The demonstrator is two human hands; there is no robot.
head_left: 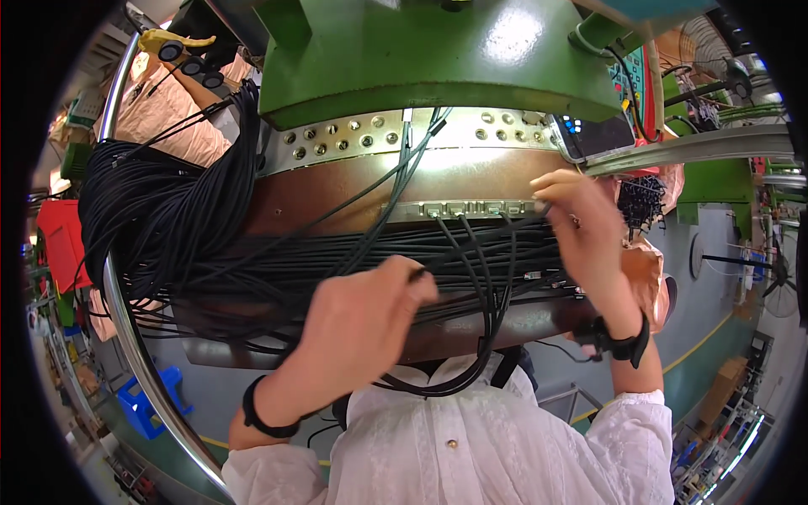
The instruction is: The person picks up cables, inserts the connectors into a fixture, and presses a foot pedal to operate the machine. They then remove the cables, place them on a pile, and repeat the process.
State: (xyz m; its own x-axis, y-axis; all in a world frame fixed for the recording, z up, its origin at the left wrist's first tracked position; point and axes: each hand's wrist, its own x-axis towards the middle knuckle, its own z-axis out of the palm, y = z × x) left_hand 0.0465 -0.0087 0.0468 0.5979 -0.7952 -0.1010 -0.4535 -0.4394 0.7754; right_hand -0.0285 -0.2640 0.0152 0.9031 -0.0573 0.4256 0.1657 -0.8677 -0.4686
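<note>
My left hand (362, 324) is closed in a pinch on a black cable (484, 242) over the middle of the bench. The cable stretches up and right toward my right hand (585, 231), whose fingers are bent around its end and partly smeared by motion. Just left of the right hand, a metal strip of sockets (475, 210) has several black cables plugged into it, and these loop down past the bench edge in front of me. Beneath both hands lies a wide layer of black cables (337, 257), some with metal connector ends.
A thick bundle of black cables (181, 206) hangs over a chrome rail (126, 328) at the left. The green machine housing (438, 63) overhangs the bench's far side. A dark display (593, 135) stands at the back right; a blue stool (156, 400) is on the floor.
</note>
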